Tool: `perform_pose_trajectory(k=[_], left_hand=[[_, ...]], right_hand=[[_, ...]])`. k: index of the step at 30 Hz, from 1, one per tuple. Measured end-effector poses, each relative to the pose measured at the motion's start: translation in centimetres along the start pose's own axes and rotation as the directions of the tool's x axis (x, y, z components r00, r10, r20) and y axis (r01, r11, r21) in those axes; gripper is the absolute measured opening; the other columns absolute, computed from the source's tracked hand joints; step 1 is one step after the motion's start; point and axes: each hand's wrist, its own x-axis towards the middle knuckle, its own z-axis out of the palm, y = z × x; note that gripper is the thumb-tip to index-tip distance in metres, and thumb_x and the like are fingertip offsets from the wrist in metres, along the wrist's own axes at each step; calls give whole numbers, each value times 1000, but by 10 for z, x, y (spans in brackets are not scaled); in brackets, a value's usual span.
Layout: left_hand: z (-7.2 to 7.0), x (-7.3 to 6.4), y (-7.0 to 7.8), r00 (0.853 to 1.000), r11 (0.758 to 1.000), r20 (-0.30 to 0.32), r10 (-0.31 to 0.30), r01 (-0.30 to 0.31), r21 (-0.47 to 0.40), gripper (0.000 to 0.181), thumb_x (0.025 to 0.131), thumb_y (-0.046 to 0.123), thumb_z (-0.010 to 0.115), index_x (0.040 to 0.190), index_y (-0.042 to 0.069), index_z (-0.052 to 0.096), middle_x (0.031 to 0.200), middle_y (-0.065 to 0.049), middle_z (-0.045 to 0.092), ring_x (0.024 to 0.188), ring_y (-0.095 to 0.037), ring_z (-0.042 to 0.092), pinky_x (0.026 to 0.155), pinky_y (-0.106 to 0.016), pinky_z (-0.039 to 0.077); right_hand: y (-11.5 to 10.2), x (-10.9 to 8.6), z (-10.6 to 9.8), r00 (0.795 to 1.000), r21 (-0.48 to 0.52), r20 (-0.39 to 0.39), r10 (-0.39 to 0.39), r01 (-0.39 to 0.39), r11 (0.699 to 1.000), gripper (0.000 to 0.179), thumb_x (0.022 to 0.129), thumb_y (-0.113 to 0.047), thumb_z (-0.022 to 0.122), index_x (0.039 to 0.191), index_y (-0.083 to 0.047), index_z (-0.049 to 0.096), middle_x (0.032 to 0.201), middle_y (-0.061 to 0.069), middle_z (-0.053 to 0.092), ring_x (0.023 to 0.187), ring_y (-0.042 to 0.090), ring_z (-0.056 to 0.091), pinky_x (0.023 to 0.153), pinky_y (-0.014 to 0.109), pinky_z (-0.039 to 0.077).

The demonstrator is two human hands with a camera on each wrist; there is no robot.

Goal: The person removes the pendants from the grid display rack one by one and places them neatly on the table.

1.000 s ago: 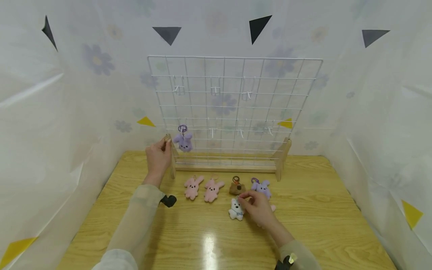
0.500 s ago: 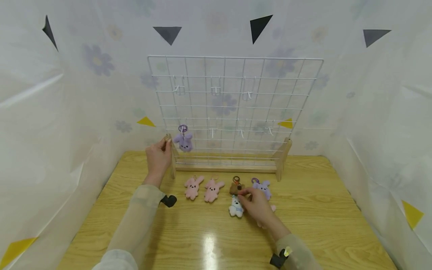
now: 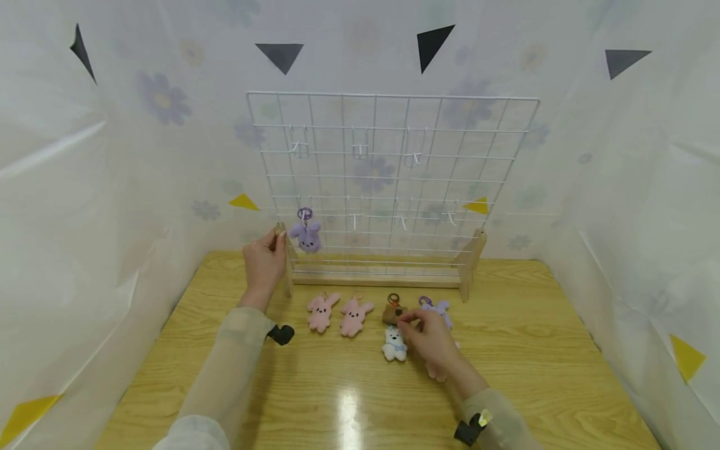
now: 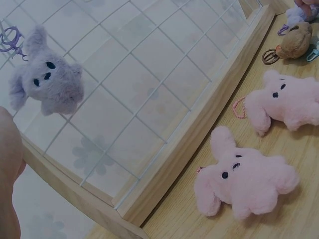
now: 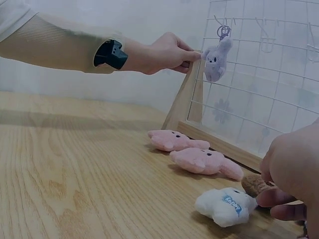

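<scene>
My left hand pinches the top of the left wooden post of a white wire grid rack. Right beside it a purple bunny plush keychain hangs by its purple ring from a hook. My right hand is at the head of a white bear plush keychain, thumb and index finger pinched together at its top. Its blue lettering shows in the right wrist view. Just behind lies a brown plush keychain, partly covered by my fingers. A light-blue clasp shows beside it.
Two pink bunny plushes lie on the wooden table before the rack. Another purple bunny and a pink plush lie partly behind my right hand. Several bare white hooks sit on the grid.
My right hand has shifted slightly toward the rack, and the white bear has moved up with it, closer to the brown plush. My left hand has stayed on the post.
</scene>
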Motion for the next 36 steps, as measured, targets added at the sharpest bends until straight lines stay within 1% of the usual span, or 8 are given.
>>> perform_pose_trajectory(k=[9,15,17,22,25,29,32,36], left_hand=[[-1,0,0,1000,1000,-4,21,-21,4,24,105,17,70,107,-5,80,85,-21,77,68,-33,75,63,-49,63],[-1,0,0,1000,1000,0,25,-25,-1,26,105,17,69,106,-7,80,85,-22,77,67,-34,75,62,-49,63],[-1,0,0,1000,1000,0,26,-26,-5,27,105,17,70,108,-8,79,86,-23,77,68,-35,75,63,-49,63],[-2,0,2,1000,999,-5,30,-30,-13,25,104,15,71,109,-9,78,87,-24,77,69,-36,76,63,-50,63],[-1,0,2,999,999,-8,37,-37,-17,24,104,13,71,107,-9,79,86,-24,77,69,-36,76,62,-51,63],[-1,0,2,999,999,-10,42,-42,-9,25,104,14,71,108,-9,79,86,-24,77,69,-36,76,63,-51,63],[-1,0,2,999,999,-8,44,-44,5,25,104,14,71,106,-9,79,84,-23,77,68,-35,75,62,-51,63],[-1,0,1,999,999,-9,49,-49,12,22,104,12,71,103,-8,80,83,-22,77,67,-35,75,62,-51,63]], right_hand=[[-13,3,-8,997,22,-19,-76,76,997,12,100,-8,75,109,0,76,98,4,73,61,14,59,49,23,48],[-25,6,-14,993,50,12,-120,119,992,13,102,-9,73,112,-2,76,104,8,73,71,36,66,55,26,52],[-27,8,-15,989,51,23,-145,143,988,13,102,-9,73,113,-2,76,105,10,74,72,39,66,55,26,52],[-35,13,-17,977,23,25,-212,211,977,11,103,-11,73,112,-6,76,104,8,76,72,25,64,60,27,53],[-42,18,-18,977,33,30,-213,212,977,13,103,-12,73,113,-5,76,104,7,75,73,25,65,61,27,53],[-51,27,-19,972,61,43,-232,229,972,15,103,-10,72,115,-3,75,102,8,75,69,27,66,55,27,53],[-58,34,-19,965,59,48,-258,256,965,13,103,-11,72,114,-5,75,100,4,74,68,22,65,52,27,52],[-69,41,-18,962,39,64,-266,264,964,14,104,-16,72,115,-7,75,100,2,74,69,18,64,51,28,50]])
